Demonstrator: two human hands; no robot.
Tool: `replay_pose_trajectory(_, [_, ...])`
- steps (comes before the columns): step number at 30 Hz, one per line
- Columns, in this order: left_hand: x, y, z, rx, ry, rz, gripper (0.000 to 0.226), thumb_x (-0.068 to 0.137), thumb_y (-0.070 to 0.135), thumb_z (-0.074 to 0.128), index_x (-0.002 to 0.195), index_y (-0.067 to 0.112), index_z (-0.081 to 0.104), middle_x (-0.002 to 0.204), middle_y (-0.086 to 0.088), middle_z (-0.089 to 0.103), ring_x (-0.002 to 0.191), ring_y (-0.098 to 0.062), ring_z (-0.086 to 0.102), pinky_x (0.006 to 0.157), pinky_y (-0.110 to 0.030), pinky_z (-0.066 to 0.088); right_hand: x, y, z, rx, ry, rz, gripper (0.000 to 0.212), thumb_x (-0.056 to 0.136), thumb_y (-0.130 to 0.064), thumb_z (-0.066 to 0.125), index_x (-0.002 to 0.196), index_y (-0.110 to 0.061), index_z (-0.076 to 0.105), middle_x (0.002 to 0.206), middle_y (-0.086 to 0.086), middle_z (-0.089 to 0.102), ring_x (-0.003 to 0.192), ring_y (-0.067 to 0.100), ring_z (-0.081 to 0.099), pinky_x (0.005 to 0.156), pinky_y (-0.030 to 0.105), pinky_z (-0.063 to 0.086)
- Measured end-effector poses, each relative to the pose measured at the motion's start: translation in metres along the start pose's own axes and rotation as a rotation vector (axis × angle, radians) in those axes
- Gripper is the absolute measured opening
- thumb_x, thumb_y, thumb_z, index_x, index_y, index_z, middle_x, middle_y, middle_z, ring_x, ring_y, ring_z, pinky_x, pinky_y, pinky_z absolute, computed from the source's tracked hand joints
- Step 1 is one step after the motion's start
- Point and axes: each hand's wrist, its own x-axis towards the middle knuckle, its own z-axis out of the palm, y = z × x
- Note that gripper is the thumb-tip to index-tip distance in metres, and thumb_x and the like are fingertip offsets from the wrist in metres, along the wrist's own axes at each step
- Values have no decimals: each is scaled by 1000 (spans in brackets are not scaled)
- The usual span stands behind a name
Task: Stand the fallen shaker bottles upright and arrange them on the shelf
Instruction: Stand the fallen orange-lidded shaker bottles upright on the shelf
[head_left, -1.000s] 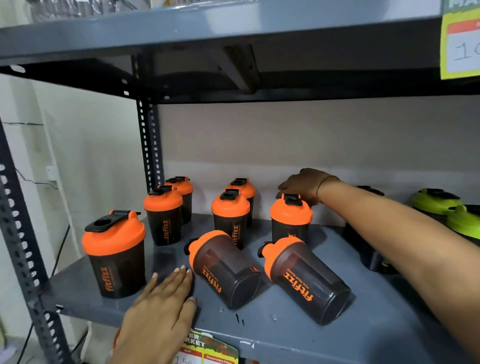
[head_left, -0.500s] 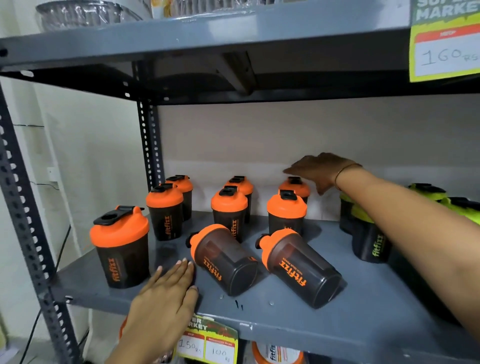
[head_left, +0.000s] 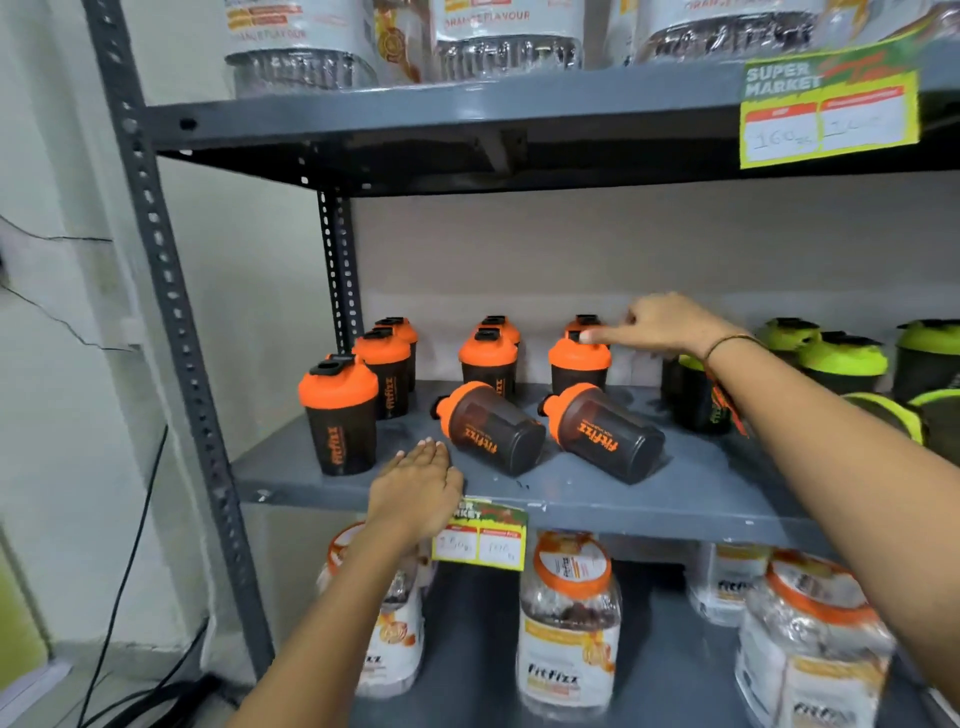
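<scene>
Two dark shaker bottles with orange lids lie on their sides on the grey shelf (head_left: 649, 499): one on the left (head_left: 491, 428) and one on the right (head_left: 605, 434), lids pointing back left. Several more orange-lidded shakers stand upright behind them, the nearest (head_left: 340, 413) at the front left. My left hand (head_left: 418, 486) rests flat on the shelf's front edge, fingers apart, just left of the left fallen bottle. My right hand (head_left: 660, 325) hovers over the back row, a fingertip on the lid of an upright shaker (head_left: 579, 364). It holds nothing.
Green-lidded shakers (head_left: 841, 364) stand at the right of the same shelf. A price tag (head_left: 480, 538) hangs from the shelf's front edge. Jars (head_left: 569, 623) fill the shelf below and packets the shelf above. A perforated grey post (head_left: 171, 332) stands at the left.
The view has pulled back and down, so the shelf below shows. My right hand has come forward from the back wall to an upright shaker's lid. My left hand stays on the shelf edge.
</scene>
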Motion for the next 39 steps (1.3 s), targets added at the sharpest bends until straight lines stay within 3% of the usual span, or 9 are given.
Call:
replay_pose_trajectory(5, [-6,-1,-3,-16,-14,13,58,100,33,21,150,5,26,160,-11,23,148,-19,19,120,-36,12,-48,-26,30,5,-375,172,68,62,-89,58,75,-21,58,77,-1,67,62,15,65,47,18,47])
replay_pose_trajectory(9, [-7,-1,-4,-22,-20,10,59,99,33,20,151,5,25,160,-12,22,148,-20,19,120,-37,11,-56,-33,56,2,-383,199,77,67,-79,66,114,-17,64,116,5,65,83,17,61,48,20,37])
replay_pose_trajectory(12, [-6,-2,-4,-31,-25,15,60,99,34,20,151,5,24,160,-12,22,148,-20,19,121,-38,11,-58,-28,71,146,-300,222,79,70,-72,68,127,-18,61,122,8,65,101,23,61,56,24,44])
replay_pose_trajectory(18, [-7,-3,-2,-35,-7,28,59,99,34,21,149,5,28,159,-12,25,147,-21,22,121,-39,13,-67,-11,90,977,-82,277,55,74,-42,81,119,-15,64,91,2,78,81,16,75,66,25,57])
replay_pose_trajectory(22, [-7,-4,-1,-44,17,42,57,99,33,22,148,5,31,158,-13,28,147,-21,23,120,-39,13,-74,-11,102,1245,15,174,72,76,-17,84,137,-19,47,122,5,69,109,21,68,91,38,57])
replay_pose_trajectory(24, [-7,-4,-1,-42,16,46,57,99,33,22,148,5,31,158,-12,28,147,-20,23,120,-39,13,-80,-10,108,1242,0,147,81,76,-13,84,143,-19,39,129,6,64,119,24,62,104,44,49])
replay_pose_trajectory(31, [-7,-4,0,-29,43,56,56,99,32,22,146,5,34,157,-12,30,145,-21,27,120,-40,15,-89,-5,122,1048,-38,108,86,72,-28,87,142,-24,38,134,3,61,117,17,60,97,37,50])
replay_pose_trajectory(34, [-6,-5,0,-30,35,55,56,99,32,23,146,5,35,157,-12,31,145,-21,27,120,-40,15,-91,-6,120,1058,-14,127,108,61,-41,90,148,-27,28,141,0,54,122,18,53,99,37,46])
replay_pose_trajectory(39, [-6,-5,-1,-36,26,60,57,99,33,21,147,5,32,158,-13,28,146,-21,24,120,-39,14,-101,-23,100,1062,462,139,96,73,-61,72,151,-27,29,148,3,45,137,18,43,115,43,35])
